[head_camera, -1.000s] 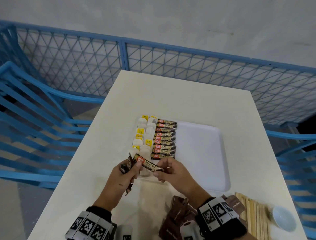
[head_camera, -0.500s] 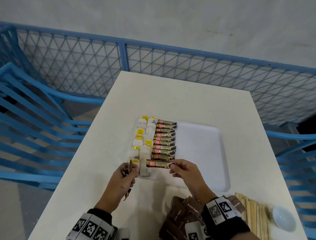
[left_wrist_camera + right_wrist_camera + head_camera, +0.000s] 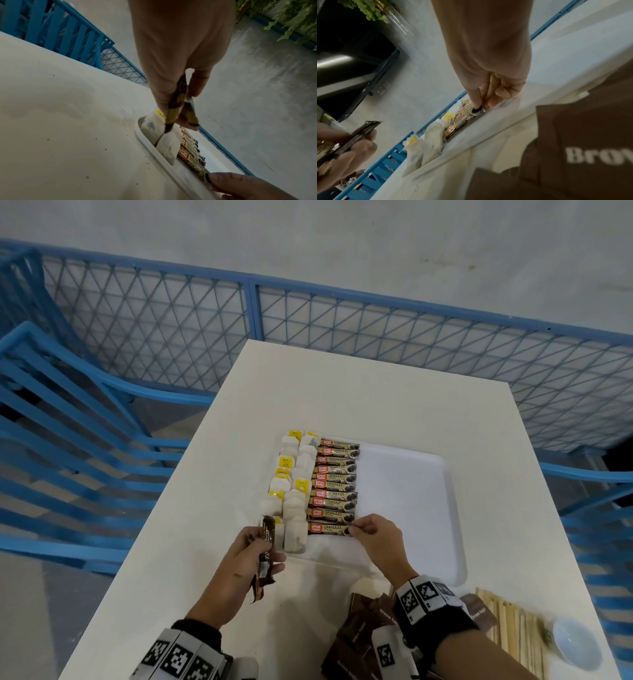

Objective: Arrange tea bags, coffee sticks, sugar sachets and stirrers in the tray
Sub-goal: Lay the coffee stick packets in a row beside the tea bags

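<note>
Lowered since a moment ago, the gold-and-brown foil coffee stick [image 3: 329, 528] now lies flat in the shallow white plastic tray [image 3: 445, 508], nearest in its column, the right hand [image 3: 378, 537] pinching its right end. Left of those fingers stand white paper tea bags [image 3: 294, 529]. The left hand [image 3: 251, 559] grips spare coffee sticks [image 3: 265, 556]. Placing sticks is the step; next, release and draw another, laid parallel.

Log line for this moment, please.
phase: placing coffee stick in tray | right hand: pinching its end | left hand: holding spare sticks | sugar, stirrers: pending
</note>
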The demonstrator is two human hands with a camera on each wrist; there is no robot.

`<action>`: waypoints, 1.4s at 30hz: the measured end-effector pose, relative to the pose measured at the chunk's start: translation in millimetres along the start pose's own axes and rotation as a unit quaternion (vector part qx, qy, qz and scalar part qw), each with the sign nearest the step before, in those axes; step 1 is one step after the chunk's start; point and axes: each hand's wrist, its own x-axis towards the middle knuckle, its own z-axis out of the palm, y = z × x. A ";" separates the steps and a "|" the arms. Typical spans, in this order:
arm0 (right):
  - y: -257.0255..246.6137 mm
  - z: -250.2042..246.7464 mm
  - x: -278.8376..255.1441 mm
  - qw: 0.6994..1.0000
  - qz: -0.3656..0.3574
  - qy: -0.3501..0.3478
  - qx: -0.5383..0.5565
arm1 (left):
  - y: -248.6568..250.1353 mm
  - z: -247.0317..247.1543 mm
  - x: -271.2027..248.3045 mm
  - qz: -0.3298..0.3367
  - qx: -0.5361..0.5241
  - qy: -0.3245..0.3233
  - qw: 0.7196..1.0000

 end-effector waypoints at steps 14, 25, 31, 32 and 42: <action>-50.2 2.9 -41.0 0.982 -0.032 -0.183 -0.025 | -5.7 6.5 0.3 0.116 0.271 -0.082 0.952; -49.3 -11.2 -54.4 0.941 0.075 -0.262 0.199 | -2.0 13.7 1.8 0.137 0.260 -0.078 0.953; -37.4 -17.7 -56.6 0.937 0.104 -0.246 0.225 | -10.0 6.6 6.1 0.087 0.234 -0.073 0.966; -34.8 -18.4 -56.3 0.940 0.097 -0.247 0.217 | -10.8 7.4 6.9 0.093 0.241 -0.064 0.964; -1.9 -22.7 -32.6 0.994 0.052 -0.090 0.043 | -15.3 2.1 8.4 0.059 0.208 0.004 0.976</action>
